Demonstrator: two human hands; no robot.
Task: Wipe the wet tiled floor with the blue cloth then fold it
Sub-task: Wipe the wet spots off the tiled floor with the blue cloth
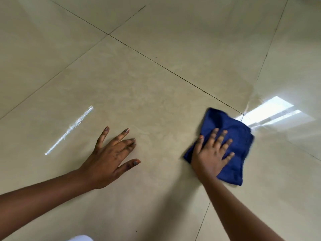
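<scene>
Right hand point(211, 153) is pressing palm-down on the blue cloth point(231, 136), fingers spread flat; this grip is not pinching or clamped, only weighing the cloth onto the floor. Left hand point(111, 153) is resting bare on the tiled floor point(156, 80), well apart at the cloth's 9 o'clock, fingers splayed and holding nothing; it is probably bracing the body.

Key relation: the cloth is lying mostly beyond the right palm, spreading from under it toward 1 o'clock, with a smaller flap trailing past the wrist toward 5 o'clock. Its long axis is running roughly 11 to 5 o'clock. The right hand is plainly the nearer one and the one working. The cloth's far corner is sitting just beside a grout crossing, where a bright window reflection point(271, 110) is showing at the cloth's 2 o'clock. Faint streaks there are suggesting a wet film, though I cannot tell wet from glare with certainty. A thin shining streak point(69, 129) is lying at the left hand's 10 o'clock, possibly water as well.

Cloth appearance: deep blue, soft, bunched into a loose multi-layered pad, edges uneven, right edge slightly motion-blurred. It is not neatly folded.

Judgement: wiping is under way; folding is not yet begun. The next stroke is likely needing the pad pushed toward 2 o'clock.
</scene>
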